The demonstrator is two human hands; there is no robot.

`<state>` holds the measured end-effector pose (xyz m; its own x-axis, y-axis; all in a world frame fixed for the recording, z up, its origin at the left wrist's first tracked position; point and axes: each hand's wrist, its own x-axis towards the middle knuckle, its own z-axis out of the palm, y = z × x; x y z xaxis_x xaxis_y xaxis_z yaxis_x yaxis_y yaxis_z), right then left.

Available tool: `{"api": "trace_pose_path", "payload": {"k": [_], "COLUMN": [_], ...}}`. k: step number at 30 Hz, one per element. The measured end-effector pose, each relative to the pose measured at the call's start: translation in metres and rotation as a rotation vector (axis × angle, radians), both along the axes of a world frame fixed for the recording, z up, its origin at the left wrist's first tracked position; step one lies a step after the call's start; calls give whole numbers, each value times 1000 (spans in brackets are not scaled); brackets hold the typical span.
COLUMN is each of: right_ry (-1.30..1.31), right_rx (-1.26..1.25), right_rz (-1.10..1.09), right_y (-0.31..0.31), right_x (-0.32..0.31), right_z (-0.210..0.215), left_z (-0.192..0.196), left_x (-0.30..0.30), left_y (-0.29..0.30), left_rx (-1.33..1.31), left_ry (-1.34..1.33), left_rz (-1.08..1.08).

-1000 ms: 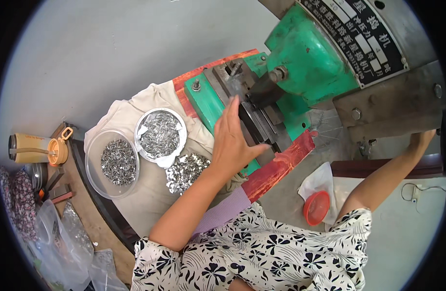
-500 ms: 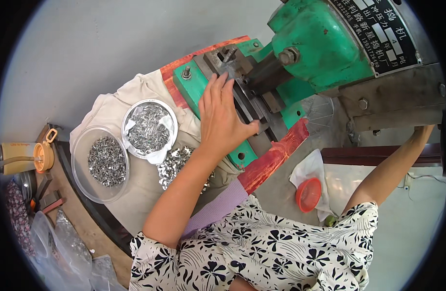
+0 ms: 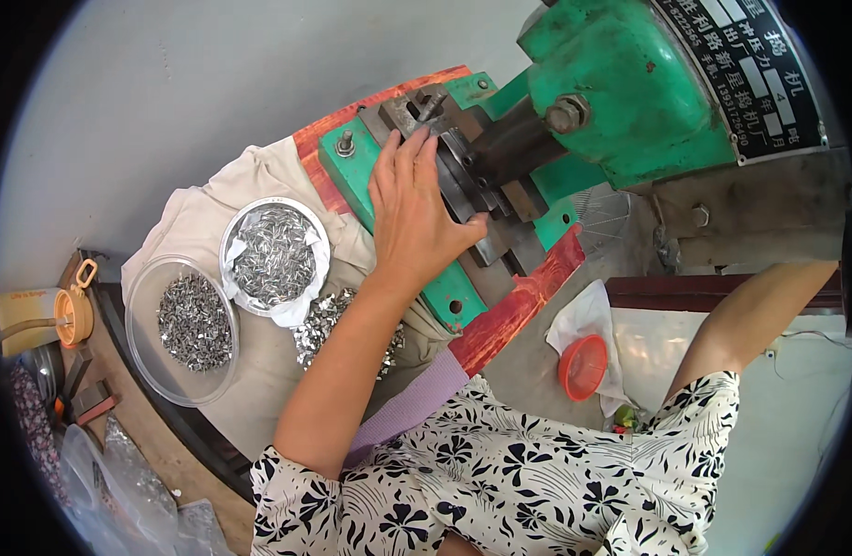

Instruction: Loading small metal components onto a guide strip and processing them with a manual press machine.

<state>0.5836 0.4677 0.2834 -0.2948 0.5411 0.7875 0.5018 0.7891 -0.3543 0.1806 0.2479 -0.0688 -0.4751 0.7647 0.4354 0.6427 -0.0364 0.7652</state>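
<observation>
The left hand (image 3: 412, 218) lies flat on the dark steel die block (image 3: 472, 176) of the green press machine (image 3: 621, 83), its grip spread, fingers stretched toward the small metal fixture (image 3: 424, 102) at the far end of the block and thumb resting along the block's near edge; it pinches nothing that can be seen. The die block sits on the green base plate (image 3: 352, 176), which is edged by a red-painted frame (image 3: 519, 296). The right arm (image 3: 750, 324) reaches off to the right under the machine, and its hand is out of view. Left of the forearm, on a beige cloth (image 3: 259, 176) covering the surface, stand a round metal bowl (image 3: 276, 255) of small shiny metal pieces, a clear plastic dish (image 3: 185, 329) of darker pieces, and a loose pile of pieces (image 3: 319, 320) just beside the arm. An orange lid (image 3: 584, 366) lies on a white rag near the lap
</observation>
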Motion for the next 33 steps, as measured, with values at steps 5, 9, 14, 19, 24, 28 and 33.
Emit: {"api": "trace_pose_path", "payload": {"k": [5,9,14,19,24,28,33], "right_ry": [49,89,132,150,186,197,246], "right_rx": [-15,1,11,-2,-24,-25,-70], "right_rz": [22,62,84,119,141,106,106], "right_y": [-88,-168,-164,-149,-88,24,105], "right_x": [-167,-319,-308,-277,-157,42,133], "right_z": [-83,-142,-137,-131,-85,1,16], "left_z": [0,0,0,-1,7,6,7], "left_x": [3,2,1,2,2,11,4], "left_y": [4,-1,-3,0,0,-2,-5], "left_rx": [12,-5,-30,-53,-35,24,-43], "left_ry": [10,-2,-29,-26,-52,-49,-26], "left_rz": [-27,-19,-30,-9,18,-22,10]}}
